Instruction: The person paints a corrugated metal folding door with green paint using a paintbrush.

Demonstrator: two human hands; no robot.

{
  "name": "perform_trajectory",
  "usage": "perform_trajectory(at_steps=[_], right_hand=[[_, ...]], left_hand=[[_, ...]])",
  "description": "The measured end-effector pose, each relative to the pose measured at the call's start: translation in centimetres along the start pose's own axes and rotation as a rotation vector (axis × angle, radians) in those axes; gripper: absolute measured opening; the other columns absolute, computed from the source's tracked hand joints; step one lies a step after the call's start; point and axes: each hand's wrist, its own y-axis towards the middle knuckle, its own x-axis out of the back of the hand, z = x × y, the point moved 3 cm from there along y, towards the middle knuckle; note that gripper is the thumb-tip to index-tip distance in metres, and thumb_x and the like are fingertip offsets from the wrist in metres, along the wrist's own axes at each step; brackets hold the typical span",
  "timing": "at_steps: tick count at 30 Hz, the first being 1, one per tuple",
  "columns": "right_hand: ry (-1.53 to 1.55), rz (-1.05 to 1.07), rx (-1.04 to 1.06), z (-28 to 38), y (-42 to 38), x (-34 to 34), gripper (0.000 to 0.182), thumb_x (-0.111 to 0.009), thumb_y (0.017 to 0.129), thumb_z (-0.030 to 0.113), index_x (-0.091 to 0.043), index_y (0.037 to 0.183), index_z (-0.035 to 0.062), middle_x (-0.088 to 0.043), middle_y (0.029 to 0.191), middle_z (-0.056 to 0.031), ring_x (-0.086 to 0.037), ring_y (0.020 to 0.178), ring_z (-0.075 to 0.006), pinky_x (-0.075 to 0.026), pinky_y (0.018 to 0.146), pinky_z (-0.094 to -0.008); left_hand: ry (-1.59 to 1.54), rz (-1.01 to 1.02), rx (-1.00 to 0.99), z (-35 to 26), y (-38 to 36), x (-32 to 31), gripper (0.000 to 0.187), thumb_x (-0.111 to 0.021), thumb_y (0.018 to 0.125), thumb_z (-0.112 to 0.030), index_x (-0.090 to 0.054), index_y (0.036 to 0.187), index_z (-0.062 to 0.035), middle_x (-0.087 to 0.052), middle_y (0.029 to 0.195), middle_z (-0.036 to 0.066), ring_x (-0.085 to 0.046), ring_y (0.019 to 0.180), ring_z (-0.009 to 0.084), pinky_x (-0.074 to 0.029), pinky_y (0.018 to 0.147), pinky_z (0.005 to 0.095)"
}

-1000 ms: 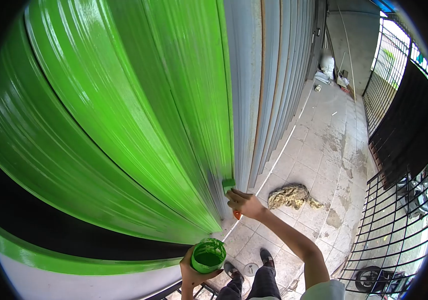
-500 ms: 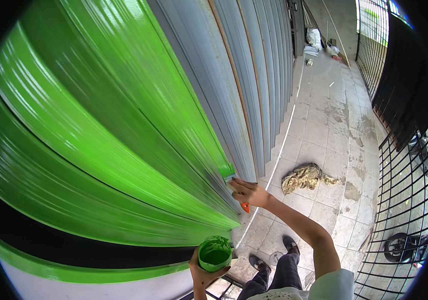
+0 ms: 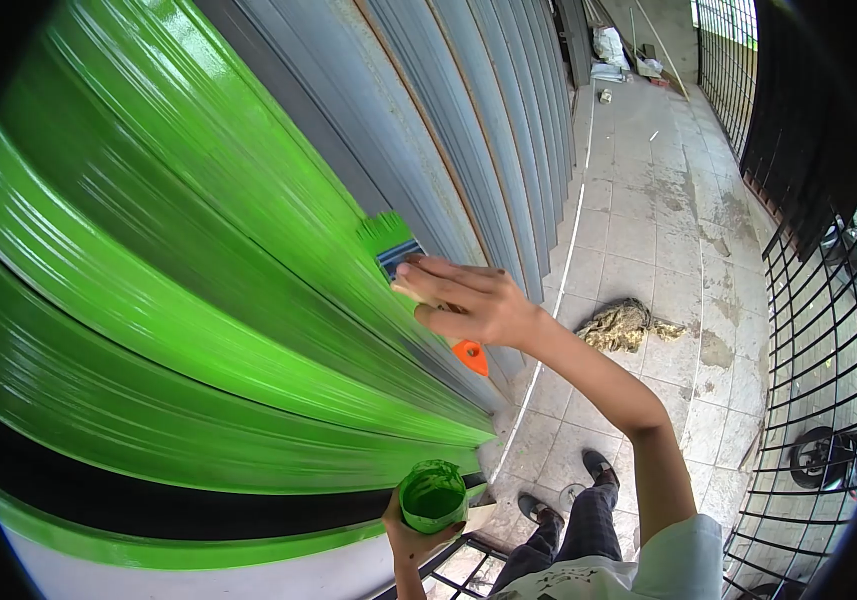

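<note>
My right hand (image 3: 473, 300) is closed round a paintbrush (image 3: 398, 258) with an orange handle end. Its green-coated bristles touch the ribbed metal shutter, at the border between the wet green part (image 3: 238, 230) and the bare grey part (image 3: 348, 110). Low in the view, my left hand (image 3: 418, 542) is wrapped round a paint cup (image 3: 434, 500). Green paint lies in the cup and smears its rim. Grey still shows along the lower end of the panel under my right hand.
A crumpled stained cloth (image 3: 623, 325) lies on the tiled floor (image 3: 638, 230). A black metal grille (image 3: 818, 330) runs along the right, with a wheel (image 3: 816, 458) behind it. Bags and other items (image 3: 610, 48) sit at the far end. A black band (image 3: 148, 500) crosses the shutter's lower left.
My right hand has moved the brush up and to the left along the panel's edge. The cup in my left hand has stayed nearly in place.
</note>
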Motion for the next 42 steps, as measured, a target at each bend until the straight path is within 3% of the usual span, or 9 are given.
perform_trajectory(at_steps=[4, 10, 13, 17, 21, 25, 33, 38, 42], right_hand=[[0.009, 0.102, -0.074, 0.6, -5.5, -1.5, 0.015, -0.07, 0.074, 0.012, -0.055, 0.076, 0.0138, -0.063, 0.125, -0.0088, -0.067, 0.105, -0.0222, -0.062, 0.067, -0.0269], [0.153, 0.611, -0.093, 6.7, -24.8, -4.2, 0.01, -0.067, 0.078, 0.014, -0.059, 0.083, 0.0144, -0.063, 0.12, -0.0058, -0.066, 0.106, -0.0196, -0.061, 0.071, -0.0254], [0.284, 0.752, -0.157, 7.3, -24.6, -4.2, 0.008, -0.065, 0.077, 0.012, -0.06, 0.083, 0.0124, -0.063, 0.119, -0.0033, -0.063, 0.112, -0.0199, -0.06, 0.075, -0.0273], [0.214, 0.589, -0.19, 2.9, -14.2, -4.0, 0.012, -0.067, 0.073, 0.013, -0.059, 0.082, 0.0133, -0.065, 0.11, -0.0049, -0.067, 0.102, -0.0203, -0.061, 0.071, -0.0277], [0.062, 0.234, -0.05, 1.8, -4.2, 0.0, 0.011, -0.068, 0.075, 0.013, -0.058, 0.081, 0.0131, -0.064, 0.12, -0.0084, -0.067, 0.105, -0.0223, -0.06, 0.077, -0.0282], [-0.004, 0.031, -0.064, 2.1, -6.0, -0.2, 0.009, -0.067, 0.076, 0.014, -0.059, 0.081, 0.0139, -0.062, 0.127, -0.0098, -0.067, 0.106, -0.0219, -0.06, 0.081, -0.0277], [0.25, 0.86, -0.276, 7.6, -27.4, -4.4, 0.009, -0.066, 0.077, 0.015, -0.061, 0.084, 0.013, -0.063, 0.121, -0.0043, -0.066, 0.107, -0.0199, -0.06, 0.074, -0.0276], [0.188, 0.684, -0.233, 2.9, -15.9, -4.3, 0.011, -0.068, 0.075, 0.013, -0.059, 0.082, 0.013, -0.064, 0.117, -0.0046, -0.066, 0.107, -0.0206, -0.061, 0.072, -0.0285], [0.063, 0.184, -0.133, 0.9, -3.9, 0.6, 0.011, -0.068, 0.074, 0.014, -0.059, 0.08, 0.0132, -0.065, 0.119, -0.007, -0.067, 0.104, -0.0212, -0.061, 0.07, -0.0273]], left_hand=[[-0.015, 0.002, -0.002, -0.6, 0.0, 0.0, 0.08, -0.091, 0.046, -0.022, -0.06, 0.115, 0.0016, -0.069, 0.106, 0.012, -0.066, 0.097, 0.0213, -0.052, 0.09, 0.036], [-0.043, 0.002, 0.025, 0.2, 0.2, 0.0, 0.077, -0.092, 0.046, -0.024, -0.061, 0.112, 0.0003, -0.07, 0.101, 0.011, -0.068, 0.092, 0.0201, -0.054, 0.086, 0.0349], [-0.038, 0.01, 0.008, 0.2, 0.4, -0.1, 0.077, -0.092, 0.047, -0.024, -0.061, 0.112, 0.0001, -0.07, 0.101, 0.012, -0.068, 0.092, 0.0202, -0.054, 0.086, 0.035], [0.005, 0.012, -0.012, -0.3, 0.2, 0.1, 0.078, -0.092, 0.047, -0.024, -0.061, 0.113, 0.0001, -0.07, 0.102, 0.012, -0.068, 0.093, 0.0207, -0.054, 0.086, 0.0352], [-0.015, -0.014, -0.026, -0.9, 0.1, 0.3, 0.079, -0.093, 0.046, -0.025, -0.061, 0.114, -0.0001, -0.07, 0.102, 0.012, -0.068, 0.093, 0.0211, -0.054, 0.086, 0.0354], [-0.002, -0.011, -0.023, -1.1, 0.0, 0.2, 0.079, -0.093, 0.045, -0.024, -0.061, 0.114, -0.0002, -0.07, 0.102, 0.012, -0.068, 0.094, 0.021, -0.054, 0.087, 0.0353], [0.026, 0.006, -0.007, 0.0, 0.0, 0.8, 0.078, -0.093, 0.045, -0.022, -0.061, 0.112, 0.0015, -0.07, 0.101, 0.013, -0.068, 0.092, 0.0216, -0.054, 0.086, 0.0356], [0.056, 0.006, -0.007, -0.2, 0.0, 1.1, 0.077, -0.092, 0.045, -0.021, -0.061, 0.112, 0.0009, -0.07, 0.102, 0.012, -0.068, 0.092, 0.022, -0.054, 0.086, 0.0358], [-0.007, 0.007, -0.012, -1.1, 0.1, 1.0, 0.077, -0.092, 0.046, -0.02, -0.061, 0.113, 0.0005, -0.07, 0.102, 0.012, -0.068, 0.093, 0.0221, -0.054, 0.087, 0.0358]])
